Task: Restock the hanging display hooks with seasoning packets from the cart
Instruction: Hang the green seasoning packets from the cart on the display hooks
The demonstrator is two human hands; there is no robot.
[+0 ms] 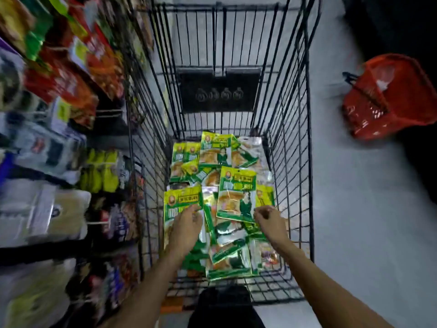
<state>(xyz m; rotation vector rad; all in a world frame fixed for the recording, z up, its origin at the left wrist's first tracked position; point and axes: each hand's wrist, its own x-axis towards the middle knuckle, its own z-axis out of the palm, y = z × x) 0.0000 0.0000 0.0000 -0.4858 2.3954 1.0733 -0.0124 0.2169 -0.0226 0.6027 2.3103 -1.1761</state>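
My left hand (186, 229) lies loose-fingered on a green packet (181, 200) beneath it in the wire cart (293, 138). My right hand (269, 221) curls at the corner of a raised packet (236, 190) just left of its fingers; I cannot tell whether it pinches. More seasoning packets (214, 150) lie around both.
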